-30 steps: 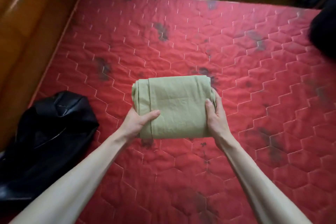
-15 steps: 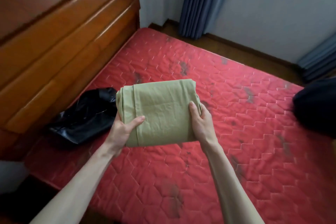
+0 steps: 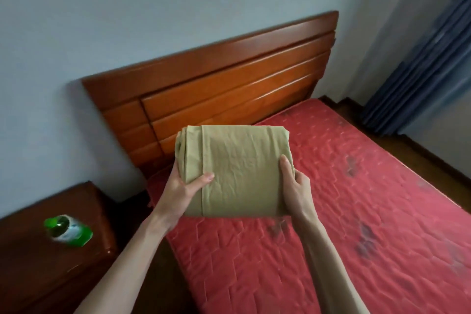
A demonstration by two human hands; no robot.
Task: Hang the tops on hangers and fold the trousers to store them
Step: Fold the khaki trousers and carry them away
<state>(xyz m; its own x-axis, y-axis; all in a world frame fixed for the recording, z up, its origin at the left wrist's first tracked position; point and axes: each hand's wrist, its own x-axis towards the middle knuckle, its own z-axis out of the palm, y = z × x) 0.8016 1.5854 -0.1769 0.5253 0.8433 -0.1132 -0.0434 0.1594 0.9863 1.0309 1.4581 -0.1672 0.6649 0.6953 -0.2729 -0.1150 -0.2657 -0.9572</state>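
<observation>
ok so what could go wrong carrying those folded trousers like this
The folded trousers are off the mattress, held only at their two near side edges by the left hand and right hand. With nothing visible under the far half, the layers could sag and the fold come undone. If that grip loosens, the bundle could drop and unfold. The green bottle on the nightstand might get knocked if the trousers swing that way.

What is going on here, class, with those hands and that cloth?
A person holds a folded pair of khaki trousers in the air, left hand on one side and right hand on the other, above a red mattress. A green bottle stands on the bedside cabinet.
</observation>
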